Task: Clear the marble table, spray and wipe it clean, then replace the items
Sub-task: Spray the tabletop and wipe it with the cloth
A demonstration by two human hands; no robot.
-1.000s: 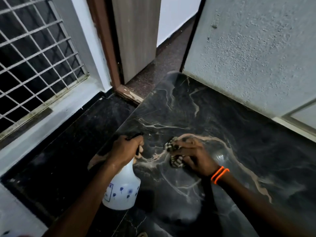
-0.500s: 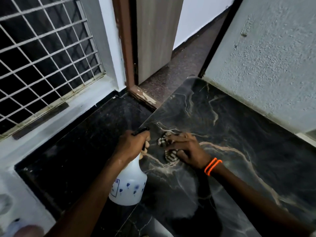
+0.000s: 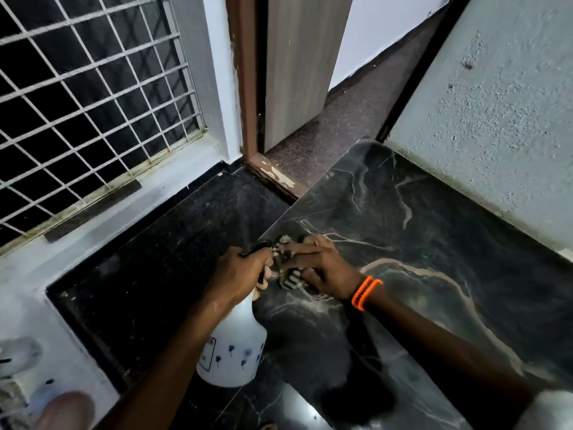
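Head view: left hand (image 3: 240,273) grips white spray bottle (image 3: 234,349); right hand (image 3: 325,271) clutches striped cloth (image 3: 290,279).

dim room corner: a window with white metal grille (image 3: 93,97) stood at left, a wooden door (image 3: 297,63) in a brown frame (image 3: 246,76) ahead, rough plastered wall (image 3: 496,113) at right, dark speckled floor (image 3: 173,262) below.

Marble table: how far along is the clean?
Cleared: the table shows no items on it. In hand: the right hand presses a cloth near its left edge, while the left hand grips the spray bottle. Left: finish wiping, replace items.
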